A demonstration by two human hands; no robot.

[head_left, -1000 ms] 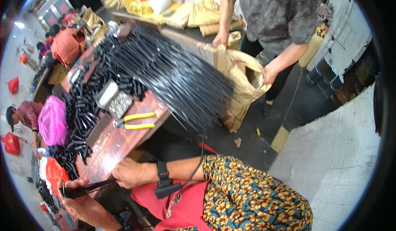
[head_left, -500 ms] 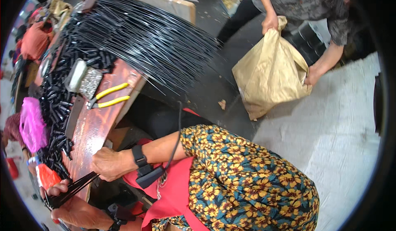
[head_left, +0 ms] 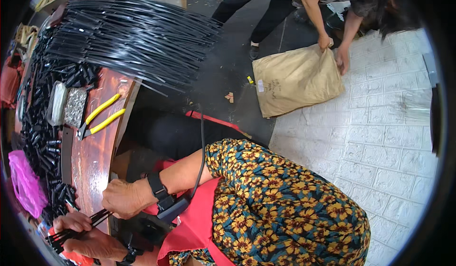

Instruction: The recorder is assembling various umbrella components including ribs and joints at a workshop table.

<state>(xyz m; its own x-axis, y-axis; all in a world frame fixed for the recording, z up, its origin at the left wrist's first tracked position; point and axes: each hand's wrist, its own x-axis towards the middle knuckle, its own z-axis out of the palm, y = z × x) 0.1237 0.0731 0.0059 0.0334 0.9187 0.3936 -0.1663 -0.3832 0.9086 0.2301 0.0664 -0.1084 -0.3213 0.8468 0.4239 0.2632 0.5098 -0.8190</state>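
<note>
My left hand (head_left: 92,242) is closed round a bunch of thin black strands (head_left: 100,215) at the lower left, by the table's near end. A little above it my right hand (head_left: 124,198) is curled into a fist on the other end of the same strands, which run between the two hands. On the table, cutters with yellow handles (head_left: 100,115) lie with handles spread. Beside them are a tray of small silvery parts (head_left: 75,107) and a whitish block (head_left: 58,103). A flat dark bar (head_left: 66,154) lies below.
A big sheaf of long black strands (head_left: 137,38) overhangs the reddish table (head_left: 90,164). Small black cylinders (head_left: 50,157) are heaped along it, with a pink plastic bag (head_left: 26,183) at their side. Across the floor, a co-worker's hands (head_left: 332,55) grip a tan sack (head_left: 297,81).
My view has swung to the right, so the table sits further left. The co-worker's sack has been lowered and flattened against the floor. Both my hands keep hold of the black strands.
</note>
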